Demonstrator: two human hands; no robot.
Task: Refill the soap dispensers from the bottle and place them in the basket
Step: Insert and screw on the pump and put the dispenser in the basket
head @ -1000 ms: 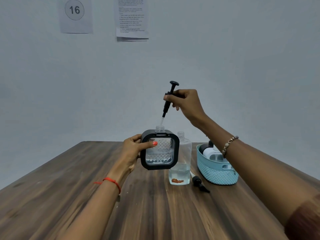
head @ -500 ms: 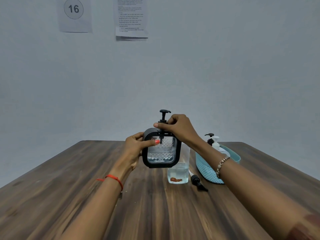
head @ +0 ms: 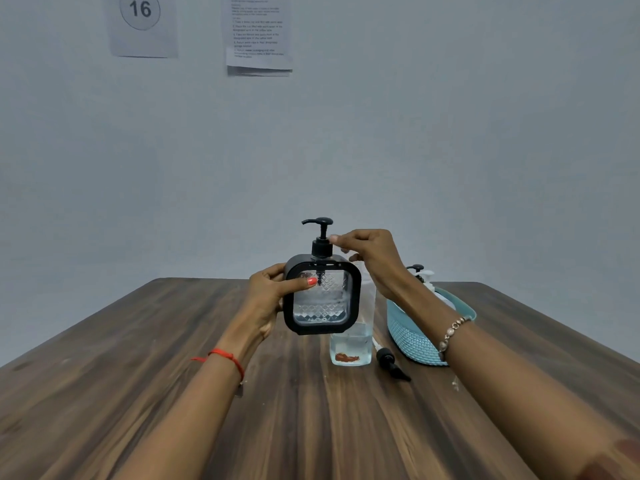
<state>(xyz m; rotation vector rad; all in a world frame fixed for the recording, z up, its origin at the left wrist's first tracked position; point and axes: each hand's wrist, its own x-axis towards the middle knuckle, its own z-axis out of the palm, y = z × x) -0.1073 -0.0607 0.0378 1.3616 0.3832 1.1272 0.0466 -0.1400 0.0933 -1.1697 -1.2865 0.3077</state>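
Observation:
My left hand (head: 273, 296) holds a square black-framed soap dispenser (head: 322, 299) with a clear patterned window in the air above the table; clear liquid fills its lower part. Its black pump (head: 321, 237) sits in the neck. The fingertips of my right hand (head: 367, 258) touch the pump collar from the right. Behind the dispenser a clear refill bottle (head: 351, 344) stands on the table, uncapped, with a little liquid left. A teal woven basket (head: 415, 337) at the right holds another dispenser (head: 420, 275) with a black and white pump.
A loose black pump cap (head: 389, 363) with its tube lies on the wooden table (head: 173, 393) between the bottle and the basket. Paper sheets, one marked 16 (head: 140, 15), hang on the grey wall behind.
My right hand lowered the pump from above into the dispenser's neck. The pump now sits in the neck, and my fingers have shifted to its collar.

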